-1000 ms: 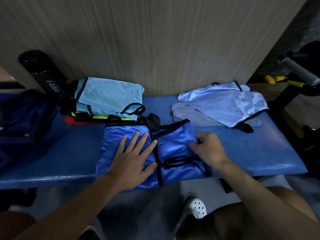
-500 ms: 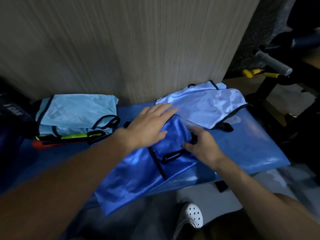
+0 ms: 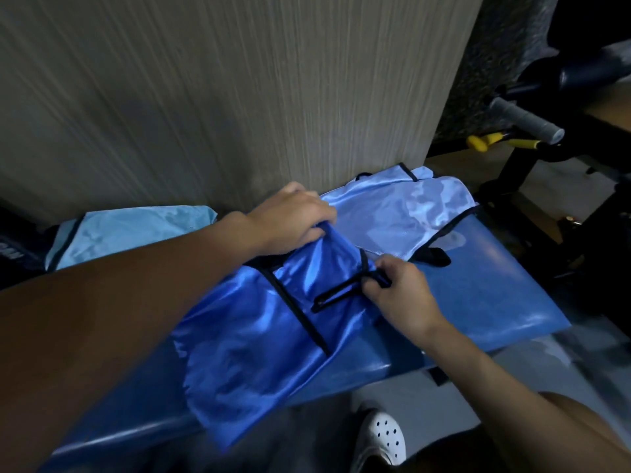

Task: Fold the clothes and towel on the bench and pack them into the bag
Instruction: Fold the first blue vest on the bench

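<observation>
Two hands grasp one royal-blue satin garment (image 3: 259,339) lying on the blue bench (image 3: 485,302), its lower edge hanging over the front rim. The left hand (image 3: 293,220) clenches the raised upper fold, with its fingertips hidden under fabric. The right hand (image 3: 399,295) pinches a black trim strap (image 3: 336,297). A pale-blue garment (image 3: 403,216) lies just behind. The left forearm partly covers a folded light-blue garment (image 3: 136,230).

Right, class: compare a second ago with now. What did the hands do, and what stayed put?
The left hand, then flat on the dark blue garment, moved to its far edge and now grips and lifts it. The right hand still pinches its black trim. Unmoved: the pale blue garment, folded stack, bench.
</observation>
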The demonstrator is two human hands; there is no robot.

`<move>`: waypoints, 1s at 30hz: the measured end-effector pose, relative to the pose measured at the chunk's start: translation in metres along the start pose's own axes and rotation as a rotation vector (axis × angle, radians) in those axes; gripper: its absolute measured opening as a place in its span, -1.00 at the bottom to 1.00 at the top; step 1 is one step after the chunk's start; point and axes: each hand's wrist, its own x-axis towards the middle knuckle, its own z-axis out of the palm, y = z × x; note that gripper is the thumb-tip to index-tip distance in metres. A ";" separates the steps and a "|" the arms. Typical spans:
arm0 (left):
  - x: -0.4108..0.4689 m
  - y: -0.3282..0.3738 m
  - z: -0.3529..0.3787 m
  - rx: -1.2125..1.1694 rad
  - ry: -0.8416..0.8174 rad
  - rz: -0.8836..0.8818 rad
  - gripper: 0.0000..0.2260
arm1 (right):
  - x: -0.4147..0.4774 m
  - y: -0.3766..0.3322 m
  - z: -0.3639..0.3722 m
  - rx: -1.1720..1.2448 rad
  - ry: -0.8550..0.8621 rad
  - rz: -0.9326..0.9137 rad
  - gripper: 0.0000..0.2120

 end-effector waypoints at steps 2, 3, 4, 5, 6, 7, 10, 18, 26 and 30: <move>0.004 -0.001 -0.008 -0.033 0.108 -0.056 -0.95 | 0.007 -0.005 -0.011 0.141 0.121 0.011 -0.82; 0.005 -0.002 -0.011 -0.051 0.159 -0.073 -0.95 | 0.009 -0.009 -0.017 0.197 0.165 0.000 -0.84; 0.004 -0.002 -0.015 -0.064 0.199 -0.074 -0.94 | 0.009 -0.014 -0.022 0.226 0.188 -0.022 -0.85; 0.001 -0.002 -0.018 -0.069 0.223 -0.066 -0.94 | 0.007 -0.018 -0.025 0.233 0.194 -0.049 -0.85; -0.005 -0.001 -0.021 -0.067 0.232 -0.051 -0.94 | 0.003 -0.022 -0.026 0.218 0.186 -0.074 -0.85; -0.013 0.001 -0.024 -0.057 0.231 -0.034 -0.93 | -0.003 -0.025 -0.025 0.188 0.170 -0.100 -0.86; -0.051 0.008 -0.025 -0.033 0.231 0.013 -0.90 | -0.027 -0.033 -0.010 0.009 0.108 -0.254 -0.89; -0.165 0.033 -0.004 0.120 0.094 0.003 -0.75 | -0.081 -0.044 0.041 -0.430 -0.127 -0.755 -0.84; -0.211 0.051 0.017 0.043 -0.030 -0.182 -0.73 | -0.102 -0.040 0.053 -0.444 -0.335 -0.762 -0.70; -0.184 0.052 0.014 0.027 0.114 -0.178 -0.77 | -0.096 -0.042 0.050 -0.506 -0.009 -0.566 -0.78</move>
